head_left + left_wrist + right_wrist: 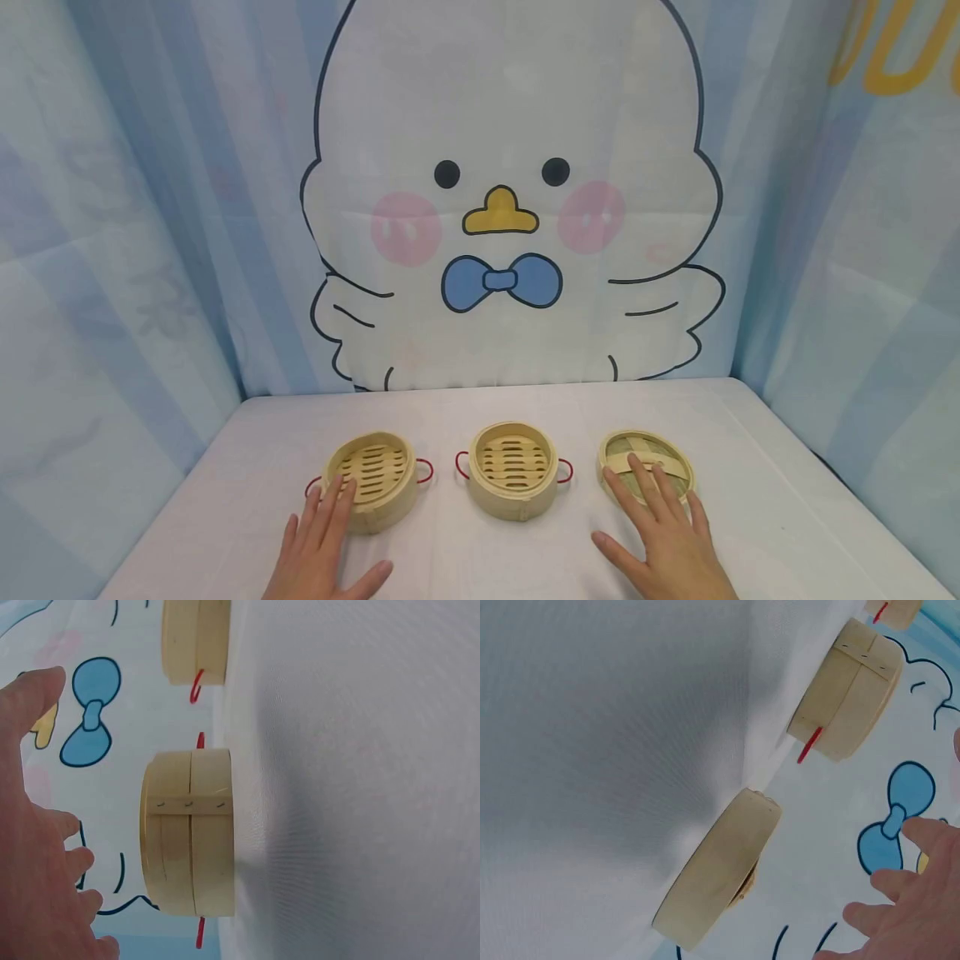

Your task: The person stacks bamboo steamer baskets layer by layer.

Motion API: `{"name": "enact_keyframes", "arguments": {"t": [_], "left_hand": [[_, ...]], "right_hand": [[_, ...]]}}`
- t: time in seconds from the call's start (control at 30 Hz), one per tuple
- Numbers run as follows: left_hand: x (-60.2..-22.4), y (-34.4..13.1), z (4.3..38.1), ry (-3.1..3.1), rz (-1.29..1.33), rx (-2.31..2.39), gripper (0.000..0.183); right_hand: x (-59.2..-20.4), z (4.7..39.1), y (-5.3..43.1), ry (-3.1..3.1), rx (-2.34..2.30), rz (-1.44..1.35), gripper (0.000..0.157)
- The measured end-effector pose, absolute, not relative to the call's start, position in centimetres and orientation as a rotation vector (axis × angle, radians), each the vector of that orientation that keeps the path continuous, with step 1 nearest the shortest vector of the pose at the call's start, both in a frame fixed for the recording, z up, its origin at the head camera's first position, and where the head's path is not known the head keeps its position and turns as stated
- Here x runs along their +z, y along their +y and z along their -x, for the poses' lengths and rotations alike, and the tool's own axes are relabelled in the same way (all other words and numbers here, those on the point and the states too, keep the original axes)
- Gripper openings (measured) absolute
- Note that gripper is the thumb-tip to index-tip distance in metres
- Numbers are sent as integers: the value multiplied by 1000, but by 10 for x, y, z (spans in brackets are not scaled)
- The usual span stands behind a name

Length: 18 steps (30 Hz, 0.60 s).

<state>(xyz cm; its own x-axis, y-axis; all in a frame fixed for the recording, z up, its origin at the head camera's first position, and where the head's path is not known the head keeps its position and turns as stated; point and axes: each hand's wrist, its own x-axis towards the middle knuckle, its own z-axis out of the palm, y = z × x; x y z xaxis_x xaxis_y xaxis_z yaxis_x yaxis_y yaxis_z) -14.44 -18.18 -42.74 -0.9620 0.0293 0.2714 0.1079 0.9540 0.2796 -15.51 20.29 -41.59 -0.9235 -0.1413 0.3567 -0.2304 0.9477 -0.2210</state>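
Two bamboo steamer baskets with slotted bottoms and red loop handles stand on the table: the left basket (382, 500) and the middle basket (513, 492). To the right lies a round woven bamboo lid (637, 442) with a strap across its top. My left hand (318, 542) is spread with straight fingers, overlapping the near left side of the left basket in the head view. With fingers apart, my right hand (667, 542) overlaps the near part of the lid. Both wrist views show the fingers raised above the table, apart from the steamer (191, 847) and the lid (716, 870).
A white cloth covers the table (495, 567). Behind it hangs a backdrop (502, 350) printed with a white cartoon bird and a blue bow tie. Blue-and-white striped curtains (97, 333) stand at both sides.
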Motion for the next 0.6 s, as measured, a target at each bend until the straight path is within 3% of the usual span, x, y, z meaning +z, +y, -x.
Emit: {"name": "enact_keyframes", "arguments": {"t": [0.6], "left_hand": [[-423, -192, 152, -2827, 144, -590, 105]], "right_hand": [[-408, 161, 197, -2773, 410, -248, 76]]}}
